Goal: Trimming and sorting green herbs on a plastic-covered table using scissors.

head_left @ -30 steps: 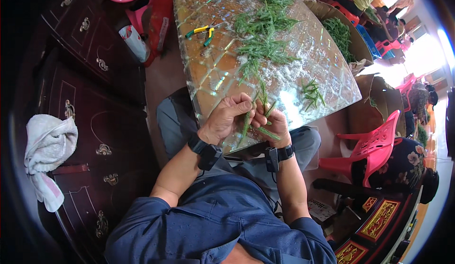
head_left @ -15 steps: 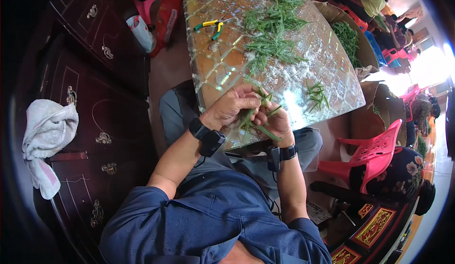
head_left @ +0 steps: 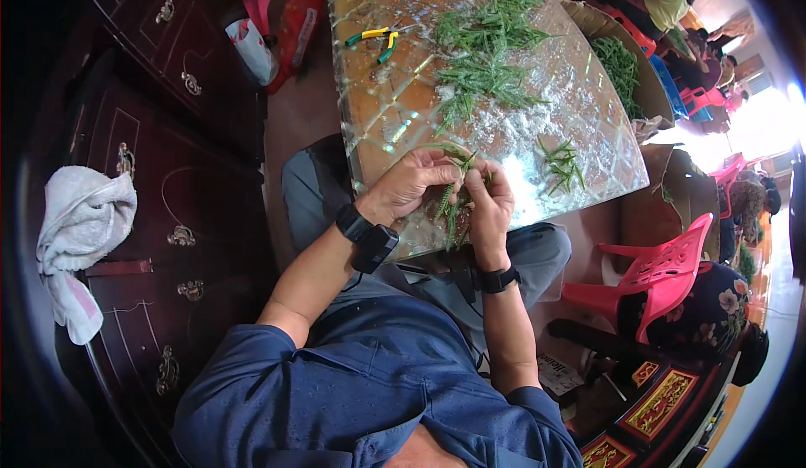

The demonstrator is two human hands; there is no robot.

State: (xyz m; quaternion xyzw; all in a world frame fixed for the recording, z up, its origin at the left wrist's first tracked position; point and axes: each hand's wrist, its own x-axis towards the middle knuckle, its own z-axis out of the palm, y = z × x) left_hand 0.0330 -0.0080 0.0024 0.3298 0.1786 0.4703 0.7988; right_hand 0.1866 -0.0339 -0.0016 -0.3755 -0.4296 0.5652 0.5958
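My left hand [head_left: 413,184] pinches a green, needle-leaved sprig [head_left: 446,203], like an artificial pine twig, over the near edge of the table [head_left: 369,107]. Close on its right, my right hand [head_left: 491,208] has thumb and fingers closed on the same sprig near its top. Needled tips hang down between the two hands, and the fingers partly hide the stem. A few short green pieces [head_left: 562,166] lie to the right of my hands. Farther back runs a long heap of green sprigs [head_left: 487,78], dusted with white flakes.
Yellow-and-green-handled pliers [head_left: 375,40] lie on the table's left. A cardboard box of greenery [head_left: 619,65] stands beyond its right edge. A pink chair [head_left: 663,271] is at my right, dark drawers [head_left: 180,191] with a white towel [head_left: 88,224] at my left. Other people sit far right.
My right hand has turned more upright and its fingers have moved up the sprig. The sprig's lower tips, earlier spread toward the right, now hang downward. The left hand stays nearly in place.
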